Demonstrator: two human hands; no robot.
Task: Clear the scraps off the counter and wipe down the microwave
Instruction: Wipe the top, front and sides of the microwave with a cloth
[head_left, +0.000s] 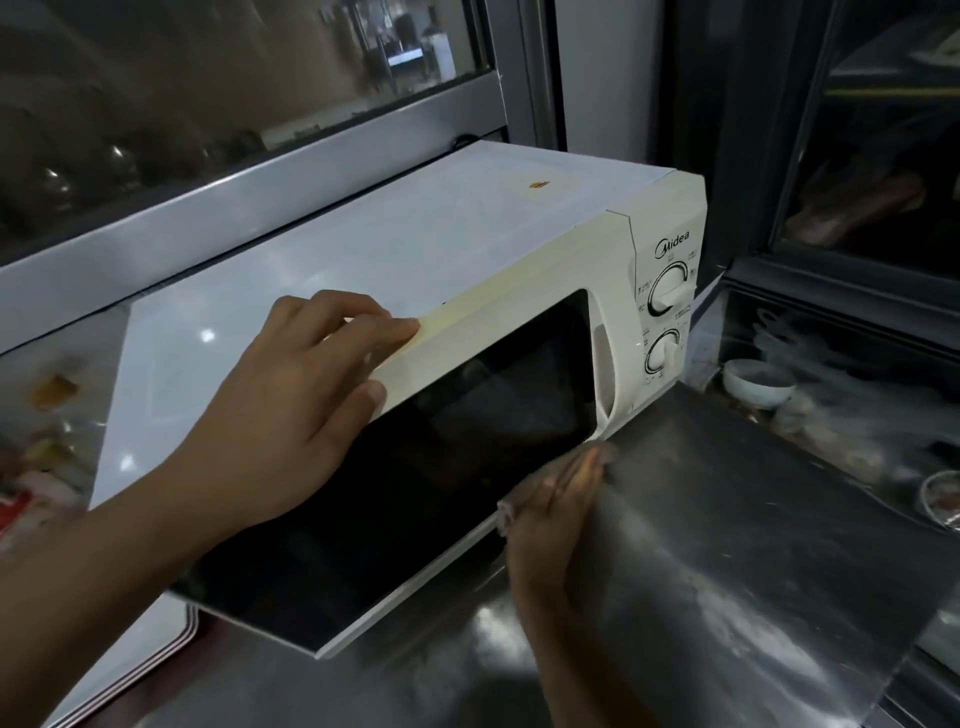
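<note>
Midea microwave (363, 249) sits on the steel counter (727, 545), long axis running near-left to far-right, door front facing near-right. Left hand (291, 410) braces the door's top edge, fingers over the top and thumb on the front. Right hand (550, 499), blurred, fingers straight, presses what looks like a cloth at the door's lower right edge, nearer the unwiped glass to its left.

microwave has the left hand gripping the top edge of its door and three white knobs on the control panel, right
Not quite: the head view shows two white knobs on the control panel, one above the other, not three. The rest holds: the left hand grips the top edge of the microwave door, fingers over the top.
</note>
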